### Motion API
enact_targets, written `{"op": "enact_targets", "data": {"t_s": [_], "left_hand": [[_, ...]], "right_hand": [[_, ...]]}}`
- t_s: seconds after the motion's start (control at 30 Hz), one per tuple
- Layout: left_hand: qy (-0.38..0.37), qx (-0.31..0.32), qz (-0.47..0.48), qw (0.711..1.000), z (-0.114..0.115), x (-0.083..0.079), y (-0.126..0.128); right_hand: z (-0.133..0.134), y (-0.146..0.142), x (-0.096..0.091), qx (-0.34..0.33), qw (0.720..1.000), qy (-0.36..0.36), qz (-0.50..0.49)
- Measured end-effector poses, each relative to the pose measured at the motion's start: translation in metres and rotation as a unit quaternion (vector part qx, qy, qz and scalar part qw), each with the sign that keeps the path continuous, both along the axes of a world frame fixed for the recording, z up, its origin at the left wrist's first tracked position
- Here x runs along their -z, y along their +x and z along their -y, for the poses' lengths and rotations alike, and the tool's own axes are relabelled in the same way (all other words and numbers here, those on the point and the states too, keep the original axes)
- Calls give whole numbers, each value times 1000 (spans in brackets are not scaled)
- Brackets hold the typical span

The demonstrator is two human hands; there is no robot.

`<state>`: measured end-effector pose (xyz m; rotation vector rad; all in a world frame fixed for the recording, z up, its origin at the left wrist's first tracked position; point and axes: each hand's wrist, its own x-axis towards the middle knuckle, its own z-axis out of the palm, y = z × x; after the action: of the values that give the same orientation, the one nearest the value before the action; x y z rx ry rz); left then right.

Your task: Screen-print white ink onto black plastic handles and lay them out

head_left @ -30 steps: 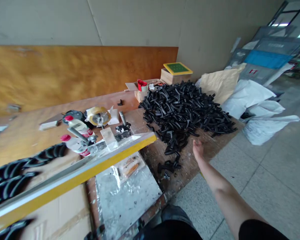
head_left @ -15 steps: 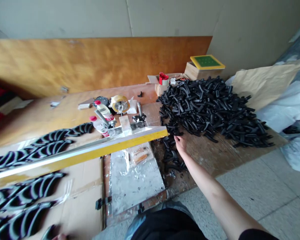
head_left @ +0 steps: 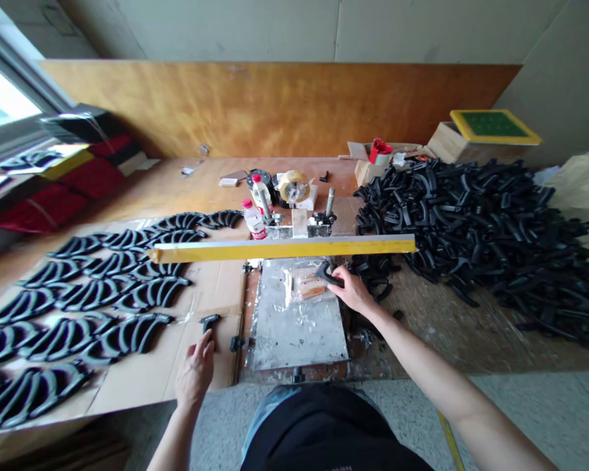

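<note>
Both hands have come in over the bench: the right hand now grips a curved black plastic piece above a plastic-sheeted board, near a heap of similar pieces. Well apart, the open left hand hovers just below a small black piece on flattened cardboard.

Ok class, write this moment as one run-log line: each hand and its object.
left hand: open, near small black plastic piece | right hand: holding curved black plastic piece | over: plastic-wrapped board
</note>
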<state>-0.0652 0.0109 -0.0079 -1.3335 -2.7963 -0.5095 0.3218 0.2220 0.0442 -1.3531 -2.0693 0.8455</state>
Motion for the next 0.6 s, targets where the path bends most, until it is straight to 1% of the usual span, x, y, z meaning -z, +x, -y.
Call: {"op": "enact_targets", "data": {"t_s": [0.07, 0.13, 0.2, 0.23, 0.3, 0.37, 0.43, 0.47, 0.5, 0.53, 0.57, 0.6], "left_hand": [[-12, 15, 50, 999, 8, 6, -4], [-10, 3, 81, 997, 16, 12, -7], [1, -10, 92, 996, 19, 14, -9], [10, -10, 93, 996, 18, 12, -9], [39, -6, 90, 995, 10, 1, -7], [91, 7, 93, 991, -10, -23, 0], [171, 25, 116, 978, -41, -59, 13], [220, 26, 140, 965, -59, -79, 21], [269, 38, 180, 945, -79, -100, 30], [311, 60, 230, 920, -99, -121, 40], [341, 88, 278, 894, -117, -141, 50], [355, 114, 322, 870, -133, -158, 59]], "right_hand": [[3, -27, -4, -78, 994, 63, 54], [4, -45, -3, -121, 982, 94, 110], [6, -55, -2, -131, 973, 98, 160], [8, -57, -2, -128, 970, 95, 183], [12, -60, -4, -120, 965, 87, 216], [15, -64, -9, -130, 961, 92, 227], [13, -72, -12, -173, 954, 106, 219], [12, -76, -11, -201, 950, 105, 215], [11, -82, -9, -225, 945, 99, 215], [9, -87, -6, -234, 944, 87, 217], [9, -93, -2, -227, 946, 76, 220], [8, -97, 2, -205, 950, 67, 224]]}}
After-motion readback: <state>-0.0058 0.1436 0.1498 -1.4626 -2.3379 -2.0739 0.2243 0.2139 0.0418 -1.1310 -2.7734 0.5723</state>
